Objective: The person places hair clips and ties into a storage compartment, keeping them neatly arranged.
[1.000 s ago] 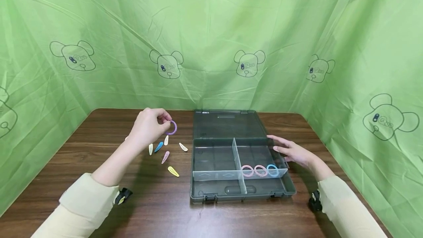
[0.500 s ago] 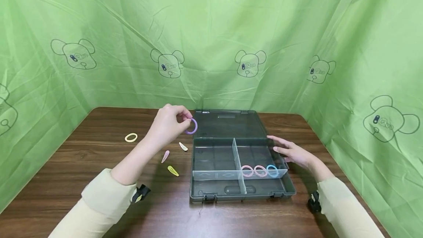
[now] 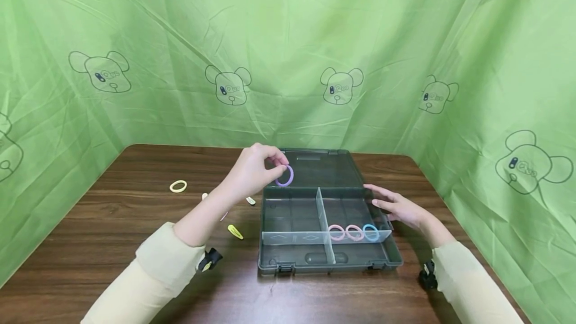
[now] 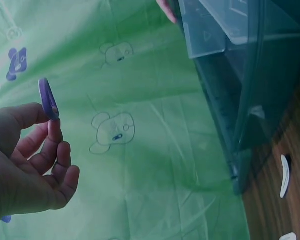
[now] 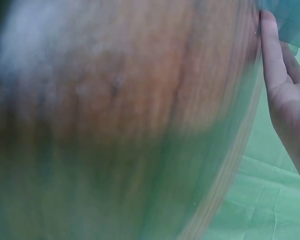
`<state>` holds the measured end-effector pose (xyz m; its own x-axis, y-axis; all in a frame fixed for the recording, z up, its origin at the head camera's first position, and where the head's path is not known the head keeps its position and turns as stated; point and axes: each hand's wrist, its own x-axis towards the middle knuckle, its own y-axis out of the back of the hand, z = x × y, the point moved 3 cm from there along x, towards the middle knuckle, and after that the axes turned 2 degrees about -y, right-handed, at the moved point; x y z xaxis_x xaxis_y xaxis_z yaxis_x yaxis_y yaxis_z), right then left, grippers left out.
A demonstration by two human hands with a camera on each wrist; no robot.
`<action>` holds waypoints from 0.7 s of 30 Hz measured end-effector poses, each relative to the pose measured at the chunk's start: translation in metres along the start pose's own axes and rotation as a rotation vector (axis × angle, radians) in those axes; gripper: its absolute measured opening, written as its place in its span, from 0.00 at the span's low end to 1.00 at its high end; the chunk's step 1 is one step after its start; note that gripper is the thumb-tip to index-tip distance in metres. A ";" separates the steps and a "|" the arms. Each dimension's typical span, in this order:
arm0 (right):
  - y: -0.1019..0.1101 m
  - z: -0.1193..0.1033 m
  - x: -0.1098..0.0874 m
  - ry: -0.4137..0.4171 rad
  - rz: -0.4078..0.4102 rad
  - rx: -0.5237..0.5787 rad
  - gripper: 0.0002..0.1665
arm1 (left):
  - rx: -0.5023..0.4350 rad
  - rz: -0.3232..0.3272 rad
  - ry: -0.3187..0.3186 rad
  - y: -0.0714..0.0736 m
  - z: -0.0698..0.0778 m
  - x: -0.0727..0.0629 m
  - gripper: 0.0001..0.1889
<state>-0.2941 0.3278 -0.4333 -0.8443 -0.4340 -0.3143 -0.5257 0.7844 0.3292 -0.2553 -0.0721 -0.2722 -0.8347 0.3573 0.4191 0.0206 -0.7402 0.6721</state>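
My left hand [image 3: 249, 170] pinches a purple hair tie [image 3: 291, 176] between thumb and fingertips. It hovers over the back left of a dark clear organizer box [image 3: 315, 270], in front of its opened lid [image 3: 326, 174]. In the left wrist view the purple ring stands up from the fingertips. My right hand [image 3: 402, 209] rests with extended fingers against the box's right side. Two pink hair ties [image 3: 330, 234] and a blue hair tie [image 3: 364, 232] lean in a row along the divider in the back right compartment.
Left of the box, a cream hair tie [image 3: 178, 192] lies on the wooden table [image 3: 112, 224]. Snap clips lie between it and the box, among them a yellow one [image 3: 235, 232] and a white one [image 3: 250, 201]; my left forearm covers others. Green cloth [image 3: 288, 39] hangs behind.
My left hand has carried the purple hair tie rightward, from above the clips to the box's back left. The cream hair tie has come into view. My right hand stays put.
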 end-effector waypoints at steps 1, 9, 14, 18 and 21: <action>0.000 0.000 0.000 0.001 0.000 -0.001 0.34 | -0.005 -0.010 -0.006 -0.002 0.001 0.001 0.02; 0.001 0.001 0.001 0.003 -0.005 -0.002 0.35 | -0.027 -0.067 -0.093 -0.022 0.008 0.013 0.02; 0.000 0.001 0.002 0.005 -0.010 0.024 0.35 | -0.031 -0.104 -0.142 -0.035 0.015 0.021 0.02; -0.001 0.000 0.002 0.022 -0.021 0.062 0.35 | -0.028 -0.141 -0.177 -0.047 0.021 0.027 0.02; -0.001 0.000 0.003 0.031 -0.031 0.085 0.35 | -0.023 -0.171 -0.206 -0.056 0.024 0.031 0.02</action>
<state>-0.2961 0.3258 -0.4341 -0.8313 -0.4708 -0.2953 -0.5419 0.8047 0.2425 -0.2690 -0.0056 -0.2823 -0.6950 0.5853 0.4176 -0.1260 -0.6709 0.7307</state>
